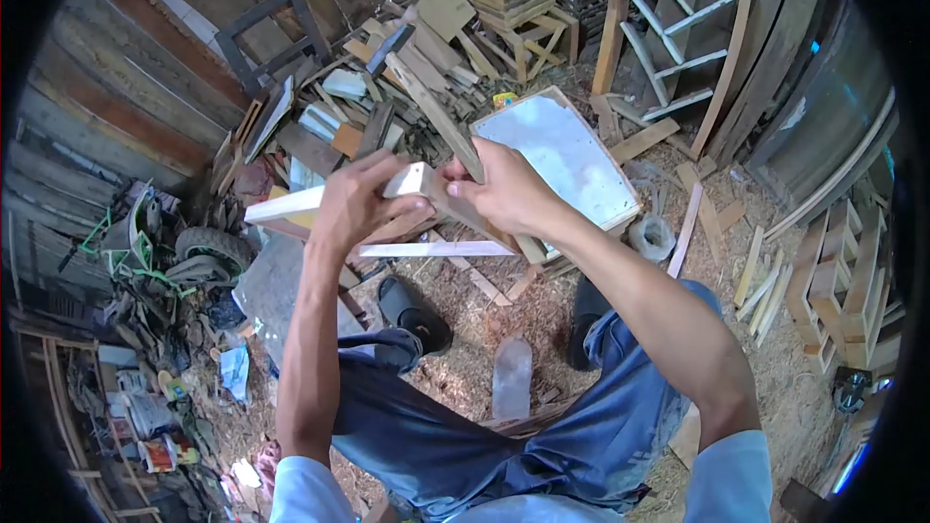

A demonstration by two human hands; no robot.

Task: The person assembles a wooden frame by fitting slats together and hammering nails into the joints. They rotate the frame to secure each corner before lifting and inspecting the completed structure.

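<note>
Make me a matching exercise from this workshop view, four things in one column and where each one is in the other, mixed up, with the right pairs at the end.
Things
1. Tire
2. Hammer
3. Translucent container
4. Wooden workpiece

Places
A. Held in the right hand, its head pointing away from the person
B. On the sawdust, between the dark sandals
C. Gripped by the left hand
D. Amid the clutter on the left side of the view

Right pairs
1-D, 2-A, 3-B, 4-C
</note>
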